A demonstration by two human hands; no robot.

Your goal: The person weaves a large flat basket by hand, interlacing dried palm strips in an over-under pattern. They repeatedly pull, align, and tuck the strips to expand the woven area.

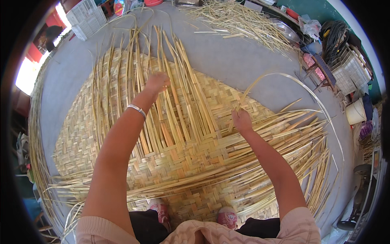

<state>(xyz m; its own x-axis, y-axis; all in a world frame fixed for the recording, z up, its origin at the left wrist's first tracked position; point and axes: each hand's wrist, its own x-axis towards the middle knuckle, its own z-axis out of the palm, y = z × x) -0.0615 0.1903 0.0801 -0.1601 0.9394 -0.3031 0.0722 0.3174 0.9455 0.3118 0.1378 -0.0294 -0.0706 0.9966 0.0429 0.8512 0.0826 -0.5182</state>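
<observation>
A large woven mat [77,134] of flat yellow reed strips spreads over the floor in front of me and beneath my feet. Loose strips [189,107] lie lengthwise on its far half, fanning away from me. Among them, my left hand [158,82] is closed; what its curled fingers hold is hidden. Farther right and nearer, my right hand [242,120] grips one end of a long reed strip [280,74], which arcs up and bends down to the right. Crosswise strips [260,175] run across the near part of the mat, their loose ends gathered at the right.
A pile of loose strips [243,24] lies on the grey floor [239,61] at the far right. Crates [349,71], a white bucket [356,112] and a small stool [321,71] line the right side. A white crate [86,18] stands far left. My shoes [226,217] rest on the mat.
</observation>
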